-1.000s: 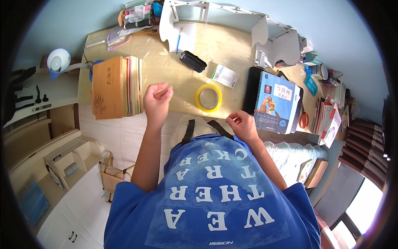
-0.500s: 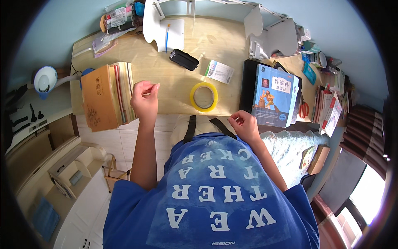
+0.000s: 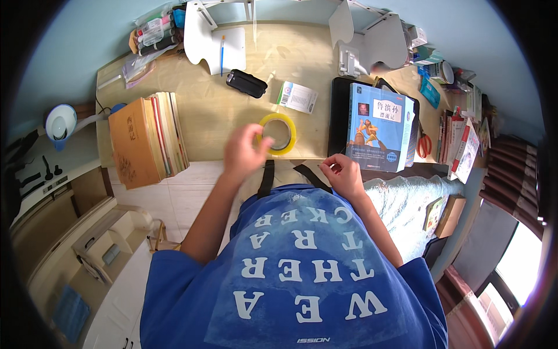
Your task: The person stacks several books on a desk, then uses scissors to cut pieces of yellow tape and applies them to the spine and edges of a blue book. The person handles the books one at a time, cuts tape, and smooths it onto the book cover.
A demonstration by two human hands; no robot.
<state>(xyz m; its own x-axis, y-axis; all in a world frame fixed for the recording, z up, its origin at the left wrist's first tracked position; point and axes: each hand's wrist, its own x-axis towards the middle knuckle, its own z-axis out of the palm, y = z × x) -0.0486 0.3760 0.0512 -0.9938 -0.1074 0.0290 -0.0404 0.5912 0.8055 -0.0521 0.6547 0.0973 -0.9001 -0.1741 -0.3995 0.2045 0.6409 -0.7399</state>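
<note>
A roll of yellow-rimmed clear packing tape [image 3: 292, 135] lies flat near the desk's front edge. My left hand [image 3: 245, 150], blurred by motion, is over its left side. Thumb and forefinger look apart, with nothing visible held; whether they touch the roll I cannot tell. My right hand [image 3: 344, 174] rests at the desk's front edge, left of a blue-covered book [image 3: 375, 142]. Its fingers are curled closed, and what they hold, if anything, is hidden. Behind the tape lie a small white box [image 3: 297, 97] and a black case [image 3: 246, 84].
Books [image 3: 139, 139] stand upright at the left front edge. The blue book lies on a dark flat object [image 3: 339, 110]. Red-handled scissors [image 3: 425, 146] and more books [image 3: 462, 148] are at the right. A blue brush [image 3: 222, 55] lies on a white sheet [image 3: 235, 49] at the back.
My left hand has moved right from beside the standing books to the tape roll, and its fingers have opened. My right hand stays in place. The view has shifted slightly.
</note>
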